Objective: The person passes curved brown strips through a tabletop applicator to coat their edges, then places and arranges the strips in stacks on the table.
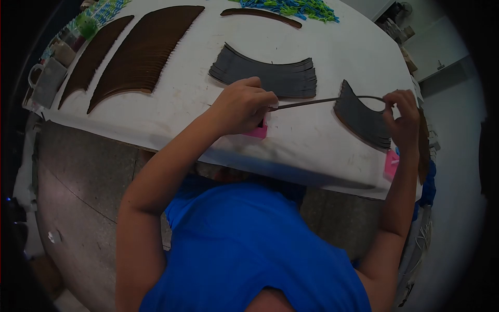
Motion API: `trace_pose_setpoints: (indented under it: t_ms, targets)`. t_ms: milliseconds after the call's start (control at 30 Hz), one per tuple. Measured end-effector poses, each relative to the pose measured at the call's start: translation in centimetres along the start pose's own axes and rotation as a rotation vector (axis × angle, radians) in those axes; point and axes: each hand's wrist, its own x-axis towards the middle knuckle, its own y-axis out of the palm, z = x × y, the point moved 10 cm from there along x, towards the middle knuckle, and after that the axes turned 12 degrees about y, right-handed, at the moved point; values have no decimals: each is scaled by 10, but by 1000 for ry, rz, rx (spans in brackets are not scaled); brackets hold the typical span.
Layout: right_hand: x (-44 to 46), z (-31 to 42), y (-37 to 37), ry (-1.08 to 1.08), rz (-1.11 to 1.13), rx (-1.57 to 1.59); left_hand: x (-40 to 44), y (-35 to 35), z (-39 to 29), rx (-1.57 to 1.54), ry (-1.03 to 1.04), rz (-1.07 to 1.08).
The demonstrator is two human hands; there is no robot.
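Observation:
A thin dark strip (311,102) stretches above the white-covered table (312,140) between my two hands. My left hand (243,106) is closed on its left end, and my right hand (403,115) pinches the bent right end. Under my left hand sits a pink object (257,131), partly hidden. Another pink piece (391,165) lies beside my right wrist. Behind my left hand is a curved row of dark grey strips (265,73). A smaller grey row (359,118) lies beneath the held strip, close to my right hand.
Two wide rows of brown strips (148,49) (93,62) cover the table's left part. A narrow brown piece (262,15) lies at the back, near a heap of green and blue plastic clips (296,8). A pale basket (48,83) stands at the left edge.

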Motion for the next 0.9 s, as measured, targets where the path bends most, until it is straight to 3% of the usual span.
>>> trace_pose_setpoints:
  t_ms: [200,267,300,367,433,467,500,533,600,633,700,900]
  targets:
    - [42,-3,-20,30,-14,15,16,1,-6,-173,-75,-4]
    - [45,-39,-11,235,109,217,-4,24,24,-781,-574,65]
    - [42,-53,-10,224,102,219,-5,19,29,-769,-572,58]
    - [25,-95,31,435,396,588,-12,22,31,-1363,-621,-47]
    - [12,-93,49,465,477,629,-19,11,41,-1487,-635,-142]
    - [1,-95,67,534,543,824,-22,6,44,-1631,-651,-231]
    - [-11,-94,83,602,609,1018,-25,1,47,-1616,-639,-230]
    - [-16,-88,89,588,597,1017,-29,-3,52,-1679,-677,-300]
    - [-26,-59,110,703,603,1588,-37,-6,60,-1735,-700,-359]
    - [-29,-50,116,691,589,1586,-40,-8,66,-1792,-669,-407]
    - [-31,-31,128,733,527,2036,-45,-11,75,-1845,-625,-439]
    - [-18,-26,159,579,229,2116,-55,-23,106,-1847,-610,-614]
